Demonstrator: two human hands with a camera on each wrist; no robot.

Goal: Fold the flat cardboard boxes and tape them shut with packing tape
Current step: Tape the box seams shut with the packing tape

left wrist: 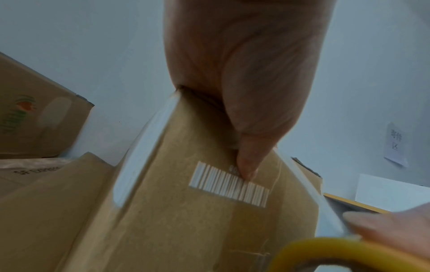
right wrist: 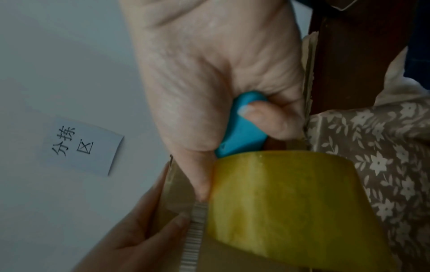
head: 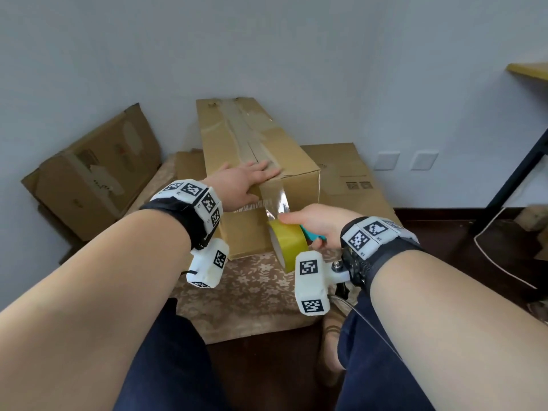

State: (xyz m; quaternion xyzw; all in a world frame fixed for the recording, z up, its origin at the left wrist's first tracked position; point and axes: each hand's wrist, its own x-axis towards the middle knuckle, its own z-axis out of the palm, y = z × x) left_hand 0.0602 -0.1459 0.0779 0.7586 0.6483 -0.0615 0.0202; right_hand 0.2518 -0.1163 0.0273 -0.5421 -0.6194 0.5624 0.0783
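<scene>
A long folded cardboard box (head: 255, 143) lies on a floral cloth, its top seam taped. My left hand (head: 249, 179) lies flat on the box's near top edge, fingers straight, thumb (left wrist: 246, 165) down the front face by a barcode (left wrist: 229, 185). My right hand (head: 314, 223) grips the blue handle (right wrist: 242, 132) of a tape dispenser carrying a yellow tape roll (head: 289, 241). A clear strip of tape (head: 277, 200) runs from the roll up the box's front face to the top edge.
Flattened cardboard boxes lean on the wall at left (head: 95, 173) and lie behind at right (head: 350, 179). The floral cloth (head: 255, 289) covers a low surface. A dark table leg (head: 516, 170) stands at right. My knees are below.
</scene>
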